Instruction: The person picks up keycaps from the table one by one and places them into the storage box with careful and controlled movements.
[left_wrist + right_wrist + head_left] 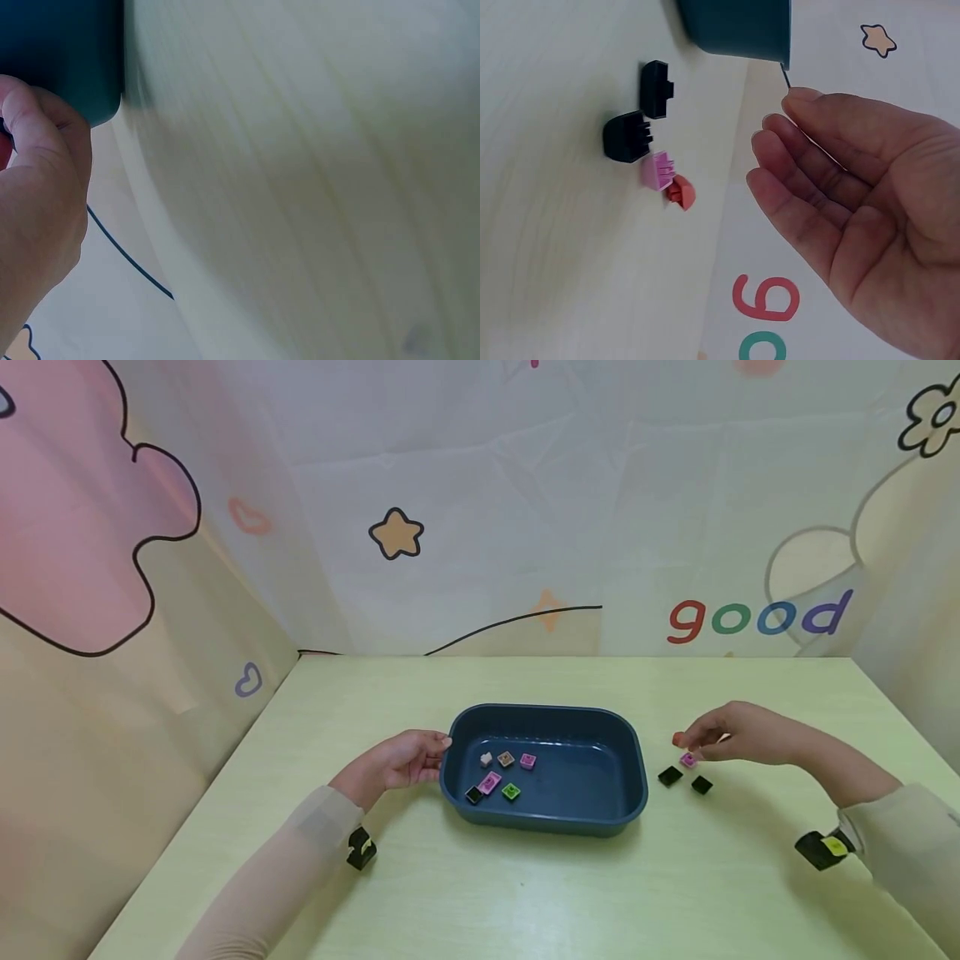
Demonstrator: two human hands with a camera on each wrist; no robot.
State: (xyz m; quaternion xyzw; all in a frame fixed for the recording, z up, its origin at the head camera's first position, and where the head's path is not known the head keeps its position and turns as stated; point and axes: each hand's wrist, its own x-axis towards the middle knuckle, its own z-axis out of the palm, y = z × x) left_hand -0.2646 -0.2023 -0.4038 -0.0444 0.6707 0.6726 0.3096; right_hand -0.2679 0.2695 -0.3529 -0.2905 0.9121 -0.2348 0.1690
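My left hand grips the left end of a dark blue plastic basin, thumb at the rim and fingers against the outside wall. Inside it, toward the left, lie several toy bricks, among them a green brick, a black brick and a tan brick. Beyond the basin's right end, my right hand hovers with fingers loosely bent and nothing between them. By its fingertips are a red piece and a pink brick. Two black bricks lie closer to the basin.
A pale wood-grain table bears everything. Behind it hangs a printed cloth backdrop with a star and the word "good". Each wrist carries a small black camera strap.
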